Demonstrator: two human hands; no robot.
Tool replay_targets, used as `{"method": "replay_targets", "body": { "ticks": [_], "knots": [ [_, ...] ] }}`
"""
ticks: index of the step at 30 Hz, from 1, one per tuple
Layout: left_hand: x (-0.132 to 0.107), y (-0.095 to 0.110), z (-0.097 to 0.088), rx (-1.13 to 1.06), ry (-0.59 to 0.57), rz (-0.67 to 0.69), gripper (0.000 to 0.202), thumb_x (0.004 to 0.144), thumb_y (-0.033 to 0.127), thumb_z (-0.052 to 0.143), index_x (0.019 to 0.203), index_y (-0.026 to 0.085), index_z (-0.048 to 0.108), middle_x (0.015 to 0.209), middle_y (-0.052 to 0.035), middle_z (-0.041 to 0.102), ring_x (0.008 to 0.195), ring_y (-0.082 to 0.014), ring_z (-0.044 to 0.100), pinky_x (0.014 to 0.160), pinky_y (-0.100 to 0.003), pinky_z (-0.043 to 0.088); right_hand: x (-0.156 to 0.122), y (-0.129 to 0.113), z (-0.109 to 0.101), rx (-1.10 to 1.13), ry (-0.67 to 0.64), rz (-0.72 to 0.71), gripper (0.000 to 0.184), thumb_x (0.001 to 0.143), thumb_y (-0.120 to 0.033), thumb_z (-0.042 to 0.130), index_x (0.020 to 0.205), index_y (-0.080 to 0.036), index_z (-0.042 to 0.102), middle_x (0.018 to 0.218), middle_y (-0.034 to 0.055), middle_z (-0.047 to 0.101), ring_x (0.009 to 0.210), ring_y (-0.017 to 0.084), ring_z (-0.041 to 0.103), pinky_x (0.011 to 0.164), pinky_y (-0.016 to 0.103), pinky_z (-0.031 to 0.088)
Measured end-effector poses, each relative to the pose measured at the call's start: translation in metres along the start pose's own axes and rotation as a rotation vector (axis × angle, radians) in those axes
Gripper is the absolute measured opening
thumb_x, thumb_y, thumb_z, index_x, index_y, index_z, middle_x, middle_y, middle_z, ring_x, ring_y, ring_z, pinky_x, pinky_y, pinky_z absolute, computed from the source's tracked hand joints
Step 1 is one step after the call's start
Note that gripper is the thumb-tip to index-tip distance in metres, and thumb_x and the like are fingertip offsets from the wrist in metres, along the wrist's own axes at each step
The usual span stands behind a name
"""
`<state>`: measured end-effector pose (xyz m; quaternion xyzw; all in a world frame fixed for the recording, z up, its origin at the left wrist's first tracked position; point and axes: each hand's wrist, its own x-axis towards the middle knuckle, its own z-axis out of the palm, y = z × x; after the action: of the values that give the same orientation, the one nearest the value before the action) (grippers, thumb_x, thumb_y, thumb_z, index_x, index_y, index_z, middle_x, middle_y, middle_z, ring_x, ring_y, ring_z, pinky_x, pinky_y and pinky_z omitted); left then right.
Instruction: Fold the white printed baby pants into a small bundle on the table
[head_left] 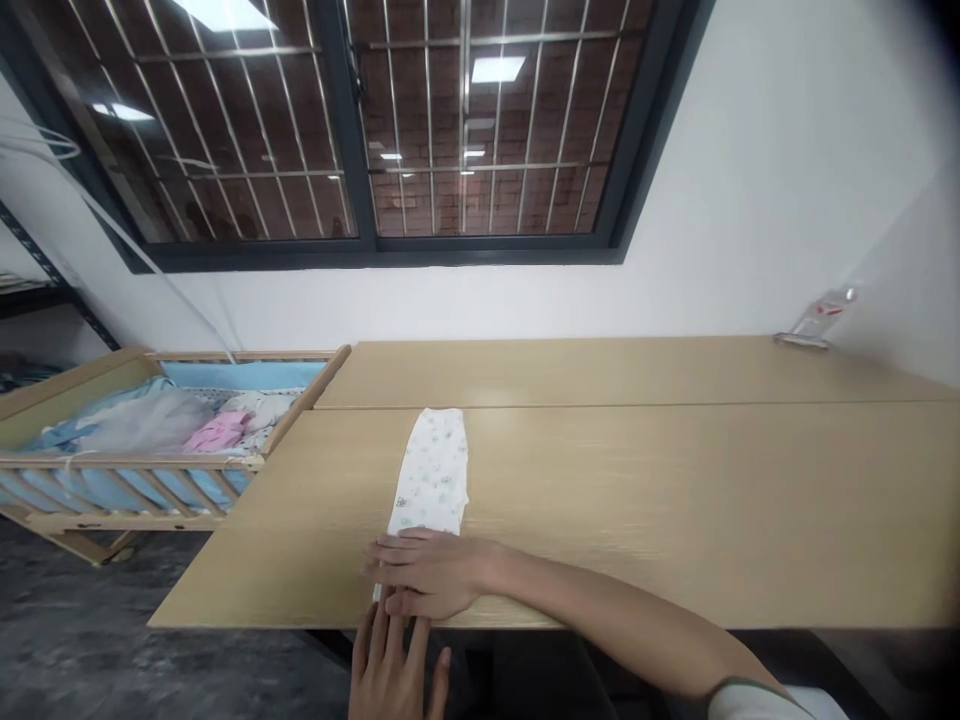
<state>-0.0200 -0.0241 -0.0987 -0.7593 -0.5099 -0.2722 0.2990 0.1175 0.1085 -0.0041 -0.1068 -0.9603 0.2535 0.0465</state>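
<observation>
A white cloth item with a small pale print (435, 465), folded into a long narrow strip, lies flat on the wooden table (637, 500) and points away from me. Across its near part rests my right hand (435, 572), palm down with the fingers stretched out to the left. My left hand (394, 660) is at the table's front edge, fingers extended forward and thumb apart. Its fingertips reach the near end of the cloth, close beneath my right hand. Both hands hide that end, so what kind of garment or cloth it is cannot be made out.
On the left stands a wooden crib (150, 463) with blue lining, holding a pink cloth (217, 432) and other fabrics. A clear plastic packet (821, 315) sits at the table's back right corner. A barred window (487, 130) is in the wall behind.
</observation>
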Motion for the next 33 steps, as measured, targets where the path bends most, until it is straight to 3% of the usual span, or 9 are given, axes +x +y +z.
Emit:
{"method": "replay_targets", "body": {
  "ticks": [3, 7, 12, 21, 28, 33],
  "knots": [
    [0.002, 0.000, -0.001, 0.015, -0.021, -0.015, 0.044, 0.085, 0.032, 0.063, 0.127, 0.020, 0.066, 0.131, -0.0161, 0.067, 0.123, -0.0331, 0.059, 0.099, -0.045, 0.044, -0.003, 0.023, 0.001, -0.035, 0.041, 0.075, 0.060, 0.106, -0.047, 0.040, 0.160, -0.023, 0.031, 0.168, 0.0095, 0.024, 0.156, 0.022, 0.017, 0.127, 0.043, 0.011],
    [0.002, 0.001, -0.002, 0.015, -0.075, -0.039, 0.057, 0.085, 0.032, 0.065, 0.141, 0.024, 0.057, 0.143, -0.0142, 0.061, 0.132, -0.0308, 0.055, 0.101, -0.043, 0.042, 0.001, 0.056, -0.013, -0.068, 0.058, 0.242, 0.065, 0.105, -0.057, 0.035, 0.162, -0.028, 0.026, 0.170, 0.0057, 0.015, 0.158, 0.024, 0.010, 0.127, 0.047, 0.005],
    [-0.002, 0.000, 0.003, 0.023, -0.073, -0.055, 0.058, 0.086, 0.033, 0.065, 0.143, 0.026, 0.055, 0.144, -0.0136, 0.060, 0.131, -0.0299, 0.056, 0.100, -0.042, 0.043, 0.014, 0.102, -0.036, -0.112, 0.076, 0.372, 0.067, 0.104, -0.062, 0.028, 0.161, -0.028, 0.026, 0.170, 0.0052, 0.013, 0.158, 0.025, 0.006, 0.127, 0.048, 0.004],
    [-0.001, -0.002, 0.004, 0.042, -0.049, -0.008, 0.053, 0.085, 0.032, 0.064, 0.138, 0.025, 0.059, 0.138, -0.0144, 0.064, 0.124, -0.0324, 0.061, 0.093, -0.043, 0.048, 0.029, 0.176, -0.065, -0.205, 0.185, 0.553, 0.063, 0.105, -0.057, 0.029, 0.160, -0.027, 0.031, 0.170, 0.0065, 0.016, 0.158, 0.026, 0.009, 0.126, 0.049, 0.006],
    [-0.001, 0.009, 0.004, -0.057, -0.070, -0.148, 0.052, 0.088, 0.025, 0.062, 0.139, 0.027, 0.058, 0.143, -0.0139, 0.061, 0.130, -0.0343, 0.057, 0.099, -0.047, 0.047, 0.031, 0.201, -0.077, -0.210, 0.238, 0.541, 0.057, 0.106, -0.044, 0.031, 0.159, -0.022, 0.034, 0.168, 0.0086, 0.022, 0.157, 0.023, 0.016, 0.126, 0.043, 0.011],
    [0.005, 0.008, -0.005, -0.045, -0.103, -0.130, 0.046, 0.090, 0.027, 0.060, 0.136, 0.025, 0.062, 0.146, -0.0155, 0.058, 0.129, -0.0345, 0.058, 0.098, -0.047, 0.046, 0.031, 0.188, -0.078, -0.341, 0.329, 0.478, 0.056, 0.105, -0.036, 0.036, 0.155, -0.011, 0.040, 0.164, 0.0163, 0.032, 0.155, 0.026, 0.021, 0.126, 0.043, 0.012]
  ]
}}
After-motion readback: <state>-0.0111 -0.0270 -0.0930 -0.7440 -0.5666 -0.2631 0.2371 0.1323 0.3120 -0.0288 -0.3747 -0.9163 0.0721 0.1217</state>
